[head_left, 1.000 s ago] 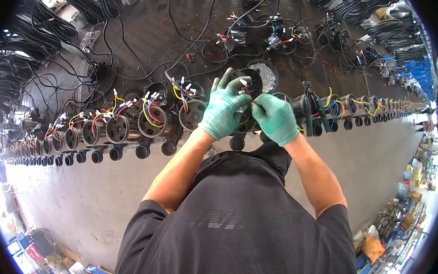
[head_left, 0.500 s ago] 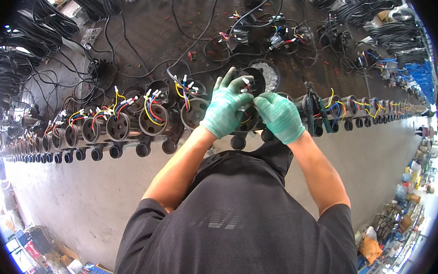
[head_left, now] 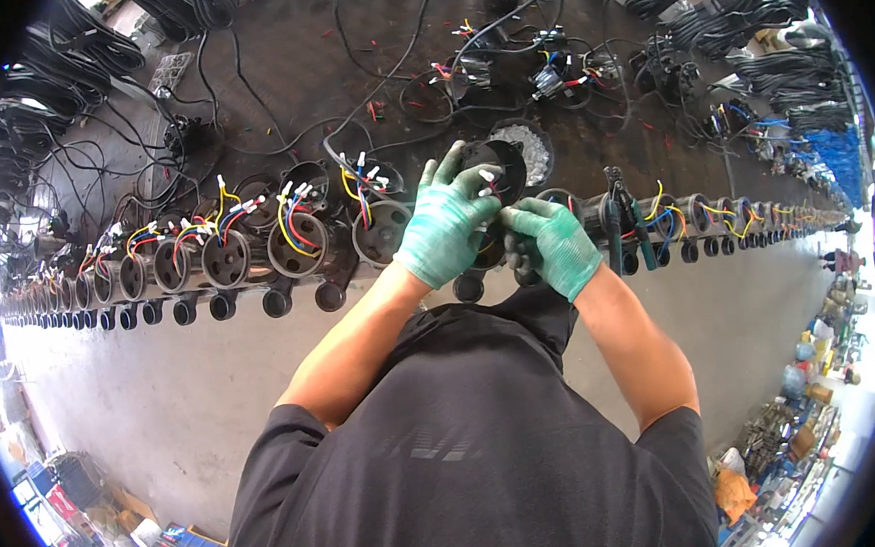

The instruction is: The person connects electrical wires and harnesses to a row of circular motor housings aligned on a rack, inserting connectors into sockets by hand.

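Note:
My left hand (head_left: 445, 228), in a green glove with dark fingertips, pinches a wire with a white cap (head_left: 488, 175) between thumb and forefinger; its other fingers are raised. My right hand (head_left: 559, 243), gloved alike, has its thumb and forefinger together close to the left fingertips, the other fingers curled. What it grips, if anything, is too small to make out. Both hands are over a round black housing, mostly hidden beneath them. Just beyond stand a black cup (head_left: 511, 169) and a heap of small white pieces (head_left: 538, 152). Dark-handled pliers (head_left: 616, 217) rest upright right of my right hand.
A long row of black round housings (head_left: 226, 258) with coloured, white-capped wires lines the table's near edge on both sides. Black cables (head_left: 386, 81) trail over the dark tabletop (head_left: 295, 72). Coiled cables (head_left: 74, 55) lie at the far side. Wired parts (head_left: 556, 74) sit beyond my hands.
My right hand has shifted slightly down and turned, its lower fingers now showing curled. The left hand stays by the white-capped wire. The view has moved a little.

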### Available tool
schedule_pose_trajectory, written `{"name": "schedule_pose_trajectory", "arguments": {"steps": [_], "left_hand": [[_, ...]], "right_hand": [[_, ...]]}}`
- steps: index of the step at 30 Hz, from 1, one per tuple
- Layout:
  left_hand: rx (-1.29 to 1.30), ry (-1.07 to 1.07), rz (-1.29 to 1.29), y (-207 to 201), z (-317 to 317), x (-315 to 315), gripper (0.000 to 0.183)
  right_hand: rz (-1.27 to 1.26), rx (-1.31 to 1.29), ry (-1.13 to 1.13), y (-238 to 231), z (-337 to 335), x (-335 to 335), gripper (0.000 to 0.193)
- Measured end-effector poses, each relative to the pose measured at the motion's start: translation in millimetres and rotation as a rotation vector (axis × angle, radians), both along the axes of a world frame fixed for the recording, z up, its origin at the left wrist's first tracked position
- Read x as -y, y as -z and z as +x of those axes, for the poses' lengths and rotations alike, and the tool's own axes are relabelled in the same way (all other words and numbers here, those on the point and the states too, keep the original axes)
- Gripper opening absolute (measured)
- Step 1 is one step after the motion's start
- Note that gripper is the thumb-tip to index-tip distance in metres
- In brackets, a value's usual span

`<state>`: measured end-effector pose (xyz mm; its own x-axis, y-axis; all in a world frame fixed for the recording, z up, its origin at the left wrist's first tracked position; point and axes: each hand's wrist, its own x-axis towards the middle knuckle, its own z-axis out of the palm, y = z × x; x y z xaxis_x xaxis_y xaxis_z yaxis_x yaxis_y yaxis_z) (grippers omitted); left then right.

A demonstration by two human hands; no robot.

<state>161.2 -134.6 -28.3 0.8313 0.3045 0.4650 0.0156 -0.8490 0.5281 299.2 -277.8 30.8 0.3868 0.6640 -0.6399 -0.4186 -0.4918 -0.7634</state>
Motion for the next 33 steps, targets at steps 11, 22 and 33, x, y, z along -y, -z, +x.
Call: {"name": "schedule_pose_trajectory", "arguments": {"steps": [11,22,33], "left_hand": [[0.116,0.073,-0.171,5,9,-7,0.026],[0.112,-0.002,-0.186,2,9,-9,0.024],[0.149,0.024,-0.232,4,15,-8,0.02]], "right_hand": [[-0.303,1.343,-0.95,32,145,-97,0.023],[-0.643,1.183,-1.334,157,164,-124,0.026],[-0.392,1.193,-0.774,41,154,-85,0.024]]}}
